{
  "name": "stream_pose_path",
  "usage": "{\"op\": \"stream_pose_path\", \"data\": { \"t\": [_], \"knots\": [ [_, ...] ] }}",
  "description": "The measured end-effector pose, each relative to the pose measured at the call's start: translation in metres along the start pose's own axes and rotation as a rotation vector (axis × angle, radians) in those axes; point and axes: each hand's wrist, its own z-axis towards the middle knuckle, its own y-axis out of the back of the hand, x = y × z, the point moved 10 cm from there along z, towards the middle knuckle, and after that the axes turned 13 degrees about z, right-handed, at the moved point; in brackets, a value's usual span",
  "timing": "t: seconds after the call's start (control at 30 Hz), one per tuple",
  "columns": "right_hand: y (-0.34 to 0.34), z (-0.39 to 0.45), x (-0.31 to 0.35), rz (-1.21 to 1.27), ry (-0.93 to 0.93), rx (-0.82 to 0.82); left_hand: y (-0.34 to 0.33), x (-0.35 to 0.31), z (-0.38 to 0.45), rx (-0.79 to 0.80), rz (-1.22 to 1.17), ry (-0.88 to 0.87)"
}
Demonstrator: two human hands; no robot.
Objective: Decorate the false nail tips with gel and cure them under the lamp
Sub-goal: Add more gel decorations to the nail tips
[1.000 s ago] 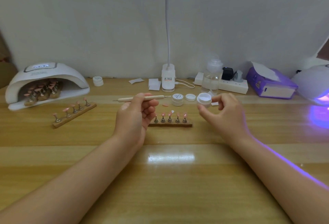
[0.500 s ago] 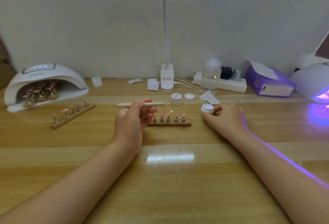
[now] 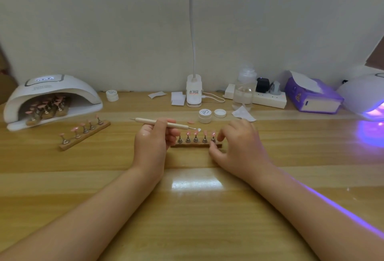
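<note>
Head view | left hand (image 3: pixel 152 140) grips wooden dotting tool (image 3: pixel 161 123) | right hand (image 3: pixel 239 146) pinches the end of nail stand (image 3: pixel 197 143) at desk (image 3: pixel 187 208) centre | step: gel decorating | next: probably steady the stand, dab a tip.

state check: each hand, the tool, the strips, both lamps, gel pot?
left hand: grips dotting tool, level
right hand: fingers at the right end of the centre nail strip
left lamp: holds nail stands
right lamp: glowing purple
gel pot: on the table, lid beside it
second strip: untouched
</note>
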Motion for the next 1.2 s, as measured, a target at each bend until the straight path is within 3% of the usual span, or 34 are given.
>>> {"op": "stream_pose_path", "data": {
  "t": [0.23, 0.5, 0.77, 1.0, 1.2],
  "knots": [
    [-0.012, 0.002, -0.029, 0.096, -0.2, 0.078, -0.002, 0.001, -0.003, 0.014, 0.053, -0.015],
    [-0.02, 0.004, -0.029, 0.201, -0.214, 0.168, -0.003, 0.002, -0.003, 0.019, 0.072, -0.026],
    [-0.013, 0.003, -0.013, 0.175, -0.081, 0.116, -0.004, 0.0, -0.004, 0.027, 0.101, -0.054],
    [0.007, -0.001, -0.003, 0.295, -0.017, -0.04, -0.009, -0.024, -0.017, 0.046, 0.213, -0.281],
    [0.008, -0.002, -0.012, 0.515, -0.108, -0.088, -0.018, -0.036, -0.027, 0.097, 0.26, -0.42]
  ]
}}
